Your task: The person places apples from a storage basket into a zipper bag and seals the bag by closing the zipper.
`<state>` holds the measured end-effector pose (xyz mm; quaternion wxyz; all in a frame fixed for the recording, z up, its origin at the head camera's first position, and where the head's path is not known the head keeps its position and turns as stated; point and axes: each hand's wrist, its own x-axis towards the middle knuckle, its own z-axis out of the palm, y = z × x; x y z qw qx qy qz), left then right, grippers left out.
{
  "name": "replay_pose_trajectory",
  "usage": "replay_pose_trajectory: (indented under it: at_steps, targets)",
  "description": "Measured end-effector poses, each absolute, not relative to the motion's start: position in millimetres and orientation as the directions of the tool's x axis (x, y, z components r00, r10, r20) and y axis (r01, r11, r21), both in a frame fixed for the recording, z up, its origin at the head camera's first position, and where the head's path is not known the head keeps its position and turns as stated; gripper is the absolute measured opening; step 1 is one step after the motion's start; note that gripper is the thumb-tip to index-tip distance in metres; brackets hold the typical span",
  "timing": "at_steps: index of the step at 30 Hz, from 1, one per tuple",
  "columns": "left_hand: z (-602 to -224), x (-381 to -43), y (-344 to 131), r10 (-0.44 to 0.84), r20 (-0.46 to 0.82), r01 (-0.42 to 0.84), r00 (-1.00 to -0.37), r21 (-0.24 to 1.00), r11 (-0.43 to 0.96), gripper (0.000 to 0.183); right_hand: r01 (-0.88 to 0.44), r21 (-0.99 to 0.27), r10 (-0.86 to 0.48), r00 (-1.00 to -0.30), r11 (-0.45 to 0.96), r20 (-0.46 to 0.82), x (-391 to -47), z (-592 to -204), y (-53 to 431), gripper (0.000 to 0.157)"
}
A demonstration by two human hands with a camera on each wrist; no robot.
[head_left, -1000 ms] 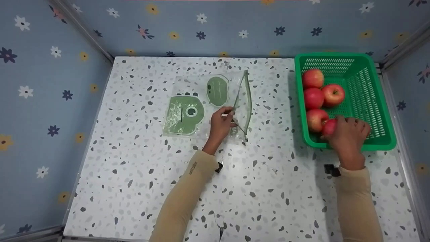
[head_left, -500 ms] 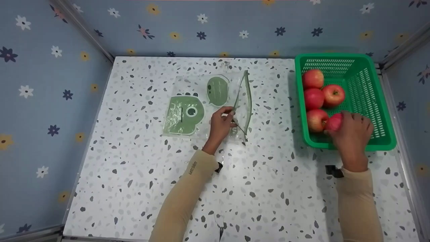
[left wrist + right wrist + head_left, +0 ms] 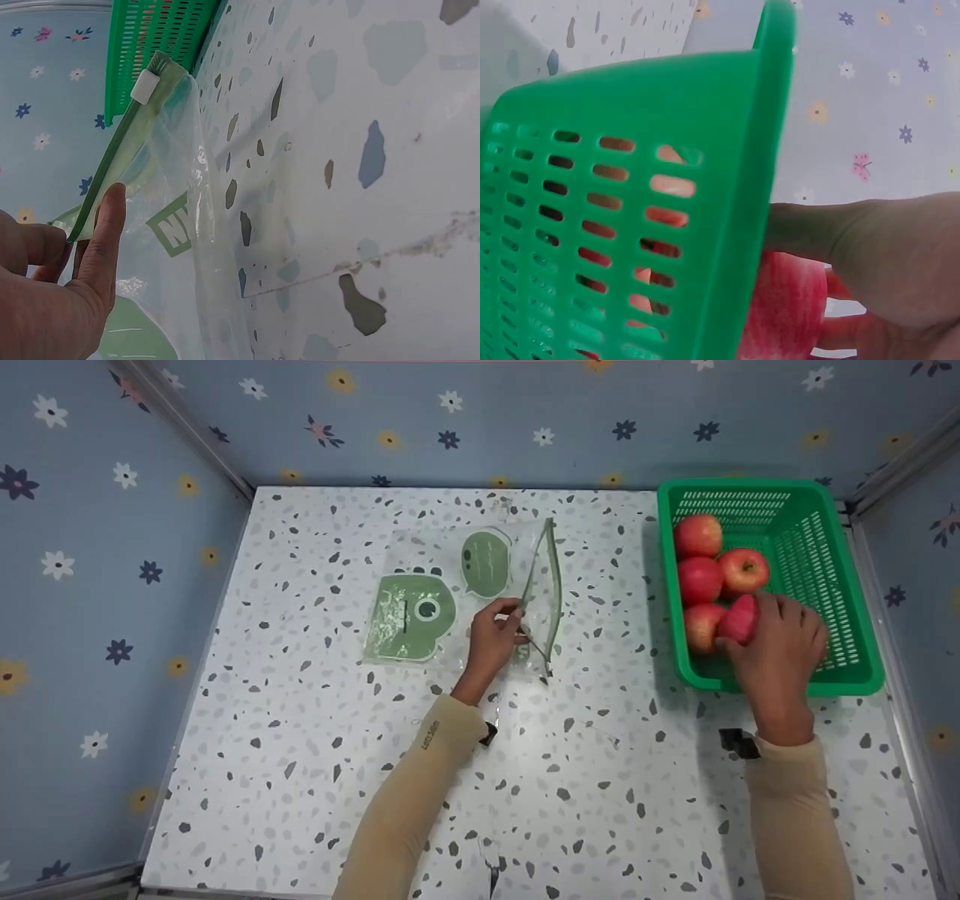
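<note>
A clear zip bag [image 3: 409, 619] with green dinosaur prints lies flat on the table, its green-edged mouth parted on the right side. At that mouth my left hand [image 3: 493, 641] pinches the near edge between thumb and fingers; the left wrist view shows the green zip strip [image 3: 112, 154] and its white slider [image 3: 145, 86]. Over the front of the green basket [image 3: 855, 607], my right hand [image 3: 784, 645] grips a red apple [image 3: 741, 619]. In the right wrist view that apple [image 3: 784, 307] shows above the basket rim, with fingers around it.
Several other apples sit along the basket's left side, among them one apple [image 3: 744, 571] beside the held one. The basket stands at the right back of the speckled table [image 3: 585, 780]. Flower-patterned walls [image 3: 450, 427] rise behind and at both sides.
My right hand has lifted the apple up from the basket's front corner, raising it above the neighbouring apple. The left hand stays in place on the bag's edge.
</note>
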<state>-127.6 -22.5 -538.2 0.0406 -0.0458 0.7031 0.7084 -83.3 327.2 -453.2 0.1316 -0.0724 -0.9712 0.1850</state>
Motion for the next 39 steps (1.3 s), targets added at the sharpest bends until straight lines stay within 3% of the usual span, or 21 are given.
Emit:
replay_pose_trajectory:
  at_steps: [7,39]
  targets:
    - [-539,-127,-23,-0.004,-0.116,-0.116,-0.993,0.993,-0.015,0.021,-0.010,-0.390,0.133,-0.932,0.921,0.338,-84,-451,316,0.070]
    - [-542,-127,-22,0.009,-0.121,-0.120,-0.993,0.992,0.022,0.023,-0.219,-0.323,-0.061,-0.898,0.921,0.435,-95,-460,255,0.073]
